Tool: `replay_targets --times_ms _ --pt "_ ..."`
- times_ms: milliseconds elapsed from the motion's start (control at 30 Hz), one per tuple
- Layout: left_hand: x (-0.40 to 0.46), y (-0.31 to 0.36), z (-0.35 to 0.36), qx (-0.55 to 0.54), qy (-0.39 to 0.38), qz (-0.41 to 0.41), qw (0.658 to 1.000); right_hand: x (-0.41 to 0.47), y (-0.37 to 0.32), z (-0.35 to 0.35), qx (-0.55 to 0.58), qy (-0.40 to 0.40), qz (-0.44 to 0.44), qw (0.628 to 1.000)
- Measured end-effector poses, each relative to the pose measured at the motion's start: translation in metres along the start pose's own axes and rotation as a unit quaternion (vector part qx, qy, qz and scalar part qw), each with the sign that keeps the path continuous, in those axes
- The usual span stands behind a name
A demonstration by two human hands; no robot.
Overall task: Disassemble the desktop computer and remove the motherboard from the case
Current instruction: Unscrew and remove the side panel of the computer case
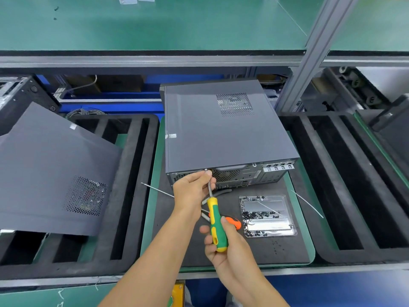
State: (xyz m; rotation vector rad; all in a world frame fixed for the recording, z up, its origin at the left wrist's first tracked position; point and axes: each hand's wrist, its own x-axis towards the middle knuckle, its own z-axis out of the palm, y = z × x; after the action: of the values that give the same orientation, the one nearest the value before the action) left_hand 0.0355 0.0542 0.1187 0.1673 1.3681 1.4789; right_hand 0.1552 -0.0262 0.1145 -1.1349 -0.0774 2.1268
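From my feed the computer case (221, 127) looks like matte grey sheet metal, the screwdriver (217, 222) has a glossy yellow-green plastic handle with a bare steel shaft, and the screw tray (269, 216) is clear shiny plastic.

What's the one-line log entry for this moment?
left hand: pinches shaft | right hand: grips screwdriver | tip: rear-panel screw, computer case | cover: on

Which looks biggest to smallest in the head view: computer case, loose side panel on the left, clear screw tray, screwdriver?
1. Computer case and loose side panel: look alike; the panel is cut off by the frame, so unranked.
2. Clear screw tray.
3. Screwdriver, held in the right hand.
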Motion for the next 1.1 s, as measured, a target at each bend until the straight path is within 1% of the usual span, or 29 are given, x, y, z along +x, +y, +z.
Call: replay_targets --times_ms 100,167,233,300,333,400,467,500,533,567,600,633,667,700,733,767,800,833,867,900,933,967,1033,1100 --pt "0.0 0.002 0.001 0.006 -0.001 -0.005 1.0 -0.001 -0.003 0.005 0.06 -0.041 0.06 0.996" --pt "-0.001 0.002 0.002 0.001 0.002 -0.008 1.0 0.0 -0.007 0.008 0.089 -0.074 0.083 0.99" --pt "-0.001 0.001 0.001 0.001 0.001 -0.014 1.0 0.001 -0.009 0.011 0.111 -0.09 0.084 0.986" --pt "-0.001 0.001 -0.001 0.014 -0.004 -0.013 1.0 0.001 -0.01 0.016 0.111 -0.09 0.074 0.987" --pt "-0.001 0.0 -0.002 0.023 -0.008 -0.011 1.0 0.001 -0.008 0.018 0.098 -0.083 0.061 0.99" --pt "-0.001 0.0 -0.005 0.042 -0.014 -0.005 0.999 0.001 -0.007 0.024 0.034 -0.05 0.026 0.998" --pt "-0.001 0.001 -0.005 0.064 -0.022 0.001 0.998 0.0 -0.007 0.027 -0.069 0.003 -0.012 0.998" --pt "0.0 0.001 -0.005 0.073 -0.027 0.001 0.997 0.001 -0.007 0.028 -0.126 0.031 -0.036 0.991" --pt "0.001 0.002 -0.004 0.077 -0.029 0.0 0.997 0.0 -0.008 0.028 -0.197 0.057 -0.072 0.976" --pt "0.002 0.003 -0.003 0.075 -0.03 -0.004 0.997 0.0 -0.008 0.028 -0.291 0.084 -0.12 0.946" --pt "0.003 0.003 -0.003 0.069 -0.031 -0.01 0.997 0.001 -0.007 0.025 -0.406 0.109 -0.175 0.89" --pt "0.004 0.003 -0.002 0.062 -0.032 -0.017 0.997 0.003 -0.004 0.019 -0.512 0.128 -0.237 0.816" --pt "0.005 0.003 -0.002 0.056 -0.034 -0.023 0.998 0.004 -0.001 0.014 -0.582 0.138 -0.282 0.75" --pt "0.006 0.003 -0.002 0.049 -0.038 -0.028 0.998 0.004 0.0 0.013 -0.604 0.141 -0.302 0.724" --pt "0.006 0.003 -0.002 0.043 -0.041 -0.032 0.998 0.003 0.001 0.012 -0.588 0.138 -0.3 0.738" --pt "0.007 0.003 -0.001 0.035 -0.042 -0.034 0.998 0.001 -0.002 0.014 -0.508 0.13 -0.274 0.806" --pt "0.007 0.004 -0.001 0.026 -0.043 -0.038 0.998 0.001 -0.005 0.017 -0.361 0.117 -0.205 0.902" --pt "0.008 0.005 0.0 0.016 -0.044 -0.043 0.998 0.0 -0.008 0.018 -0.165 0.071 -0.099 0.979" --pt "0.009 0.005 0.0 0.007 -0.046 -0.049 0.998 -0.002 -0.01 0.017 0.016 0.023 0.007 1.0" --pt "0.009 0.006 -0.001 -0.002 -0.048 -0.055 0.997 -0.004 -0.01 0.014 0.141 -0.016 0.078 0.987" --pt "0.009 0.007 -0.001 -0.009 -0.05 -0.061 0.997 -0.007 -0.01 0.012 0.198 -0.046 0.124 0.971" --pt "0.01 0.007 -0.002 -0.016 -0.052 -0.065 0.996 -0.01 -0.009 0.011 0.215 -0.076 0.15 0.962" --pt "0.01 0.008 -0.002 -0.028 -0.06 -0.071 0.995 -0.013 -0.008 0.009 0.212 -0.115 0.151 0.959" --pt "0.01 0.009 -0.004 -0.037 -0.072 -0.079 0.994 -0.014 -0.006 0.012 0.142 -0.104 0.118 0.977"
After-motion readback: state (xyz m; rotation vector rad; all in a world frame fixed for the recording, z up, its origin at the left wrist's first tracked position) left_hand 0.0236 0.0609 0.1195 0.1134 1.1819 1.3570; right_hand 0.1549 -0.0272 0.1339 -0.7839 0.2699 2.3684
